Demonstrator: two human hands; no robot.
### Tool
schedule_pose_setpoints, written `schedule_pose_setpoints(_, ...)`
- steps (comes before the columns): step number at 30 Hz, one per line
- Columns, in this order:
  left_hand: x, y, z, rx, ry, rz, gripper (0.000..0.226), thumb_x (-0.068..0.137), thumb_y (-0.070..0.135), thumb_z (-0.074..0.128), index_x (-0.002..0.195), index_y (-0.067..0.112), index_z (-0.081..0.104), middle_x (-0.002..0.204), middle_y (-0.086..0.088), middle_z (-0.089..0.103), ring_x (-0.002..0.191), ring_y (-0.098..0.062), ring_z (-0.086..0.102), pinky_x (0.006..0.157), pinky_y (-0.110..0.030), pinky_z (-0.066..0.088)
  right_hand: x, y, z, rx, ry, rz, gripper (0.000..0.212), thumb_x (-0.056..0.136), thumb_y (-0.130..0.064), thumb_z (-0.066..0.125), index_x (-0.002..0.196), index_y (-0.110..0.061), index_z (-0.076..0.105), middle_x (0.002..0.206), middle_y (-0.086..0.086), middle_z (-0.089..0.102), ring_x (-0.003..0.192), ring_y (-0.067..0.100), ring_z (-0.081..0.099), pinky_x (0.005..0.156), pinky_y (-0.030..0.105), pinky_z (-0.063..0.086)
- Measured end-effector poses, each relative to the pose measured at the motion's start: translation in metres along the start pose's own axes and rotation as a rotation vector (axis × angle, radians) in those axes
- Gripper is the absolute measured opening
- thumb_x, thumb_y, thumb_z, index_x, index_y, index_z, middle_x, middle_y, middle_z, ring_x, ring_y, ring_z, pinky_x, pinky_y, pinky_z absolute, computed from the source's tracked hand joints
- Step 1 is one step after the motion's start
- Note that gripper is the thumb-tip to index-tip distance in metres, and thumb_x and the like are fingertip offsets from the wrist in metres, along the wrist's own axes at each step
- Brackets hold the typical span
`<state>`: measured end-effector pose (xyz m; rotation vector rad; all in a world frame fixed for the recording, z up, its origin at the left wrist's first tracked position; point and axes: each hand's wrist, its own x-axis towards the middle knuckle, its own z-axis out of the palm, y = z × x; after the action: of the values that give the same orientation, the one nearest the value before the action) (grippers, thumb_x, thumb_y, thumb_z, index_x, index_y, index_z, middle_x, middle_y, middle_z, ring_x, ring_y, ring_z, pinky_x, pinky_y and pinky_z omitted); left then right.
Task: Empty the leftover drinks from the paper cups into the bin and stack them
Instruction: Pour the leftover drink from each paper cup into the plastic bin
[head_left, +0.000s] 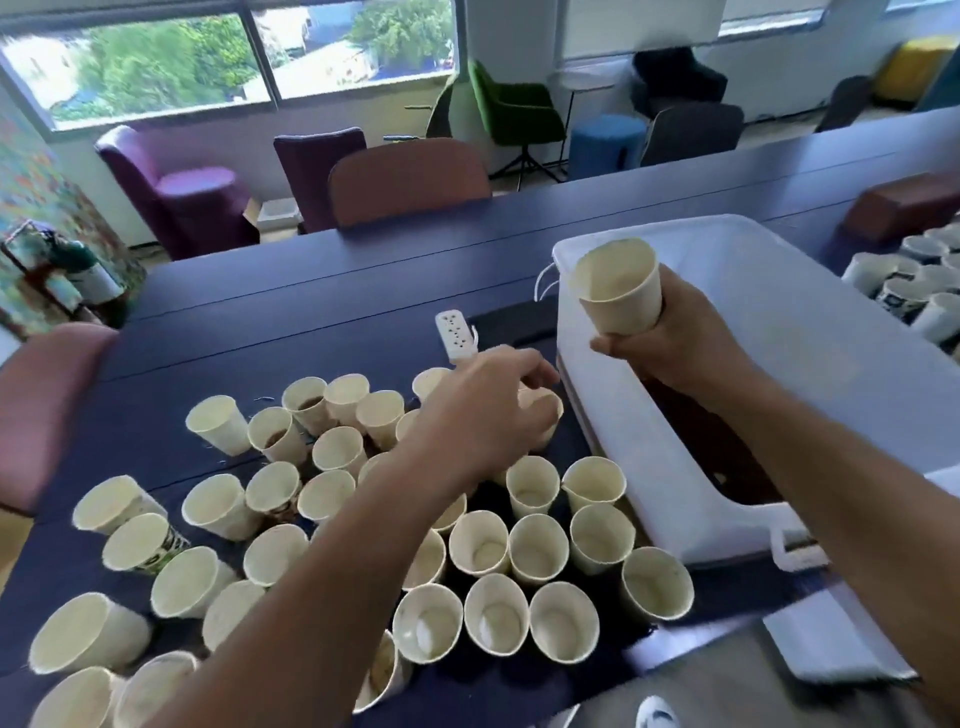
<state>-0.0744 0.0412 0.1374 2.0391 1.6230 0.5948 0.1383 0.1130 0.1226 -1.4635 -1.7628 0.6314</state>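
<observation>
Cups crowd the table's (311, 291) near left part, too many and too overlapped to count surely. Left hand (483, 410) reaches over them, fingers curled around one cup (545, 415) beside the bin's (779, 332) left wall. Right hand (670, 338) grips one tilted cup (618, 291) above that bin's left edge.

Both bare forearms reach forward, the left hand (483, 410) stretched out palm down with its fingers curled downward at the tips, the right hand (670, 338) raised higher to its right with fingers and thumb wrapped in a grip, wrist bent slightly inward.
</observation>
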Motion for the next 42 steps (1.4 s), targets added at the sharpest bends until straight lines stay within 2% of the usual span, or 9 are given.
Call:
schedule_pose_setpoints(6,0.008,0.022,0.044,0.052,-0.180,0.151,0.042,0.096,0.036,0.064,0.137,0.030,0.056,0.142,0.010,0.048,0.112,-0.012,0.054,0.094,-0.032,0.044,-0.007,0.048,-0.040,-0.166,0.067,0.105,0.059,0.071,-0.026,0.088,0.119,-0.020,0.055,0.107,0.000,0.066,0.099,0.025,0.060,0.086,0.043,0.050)
schedule_pose_setpoints(8,0.011,0.026,0.057,0.041,-0.191,0.180,0.049,0.095,0.037,0.066,0.141,0.028,0.051,0.148,0.007,0.045,0.126,-0.018,0.050,0.104,-0.035,0.041,-0.009,0.061,-0.047,-0.246,0.080,0.145,0.057,0.070,-0.029,0.088,0.115,-0.021,0.054,0.104,-0.001,0.065,0.100,0.029,0.060,0.090,0.052,0.048)
schedule_pose_setpoints(11,0.015,0.032,0.071,0.023,-0.196,0.186,0.059,0.095,0.041,0.068,0.147,0.025,0.045,0.154,0.008,0.039,0.135,-0.016,0.044,0.104,-0.027,0.035,-0.011,0.077,-0.052,-0.350,0.085,0.207,0.060,0.070,-0.031,0.087,0.117,-0.022,0.052,0.105,0.000,0.064,0.105,0.034,0.059,0.094,0.056,0.044)
schedule_pose_setpoints(14,0.017,0.036,0.082,0.028,-0.182,0.184,0.067,0.095,0.046,0.065,0.153,0.024,0.039,0.158,0.008,0.034,0.138,-0.016,0.039,0.100,-0.022,0.029,-0.012,0.087,-0.053,-0.425,0.084,0.247,0.063,0.074,-0.029,0.085,0.125,-0.019,0.050,0.115,0.006,0.065,0.112,0.037,0.057,0.098,0.054,0.036)
schedule_pose_setpoints(19,0.021,0.033,0.100,-0.011,-0.113,0.164,0.069,0.096,0.053,0.061,0.153,0.021,0.039,0.156,0.005,0.038,0.140,-0.017,0.039,0.108,-0.031,0.036,-0.014,0.095,-0.048,-0.502,0.070,0.286,0.061,0.078,-0.027,0.082,0.128,-0.017,0.049,0.119,0.006,0.063,0.114,0.036,0.057,0.101,0.056,0.030)
schedule_pose_setpoints(26,0.020,0.021,0.113,0.068,-0.125,0.147,0.076,0.094,0.065,0.054,0.157,0.028,0.032,0.163,0.013,0.026,0.147,-0.016,0.032,0.111,-0.042,0.041,-0.015,0.103,-0.041,-0.522,0.092,0.297,0.062,0.074,-0.019,0.081,0.127,-0.022,0.048,0.114,0.003,0.064,0.109,0.032,0.058,0.083,0.040,0.021)
schedule_pose_setpoints(30,0.020,0.024,0.112,0.135,-0.132,0.138,0.075,0.095,0.066,0.050,0.158,0.029,0.029,0.164,0.015,0.022,0.146,-0.016,0.033,0.107,-0.043,0.044,-0.014,0.106,-0.036,-0.554,0.087,0.286,0.070,0.071,-0.019,0.081,0.128,-0.030,0.042,0.115,0.000,0.064,0.111,0.030,0.058,0.083,0.040,0.020)
schedule_pose_setpoints(36,0.019,0.026,0.112,0.164,-0.167,0.121,0.076,0.097,0.065,0.046,0.160,0.027,0.025,0.166,0.014,0.017,0.147,-0.019,0.032,0.105,-0.045,0.046,-0.016,0.108,-0.035,-0.627,0.068,0.280,0.070,0.070,-0.019,0.083,0.126,-0.028,0.041,0.097,0.001,0.053,0.107,0.034,0.056,0.083,0.041,0.021)
schedule_pose_setpoints(42,0.020,0.026,0.112,0.177,-0.173,0.113,0.076,0.097,0.065,0.047,0.159,0.028,0.026,0.165,0.015,0.019,0.146,-0.020,0.035,0.104,-0.045,0.047,-0.018,0.107,-0.036,-0.660,0.070,0.254,0.071,0.069,-0.021,0.084,0.127,-0.027,0.044,0.095,0.001,0.048,0.106,0.035,0.056,0.083,0.041,0.021)
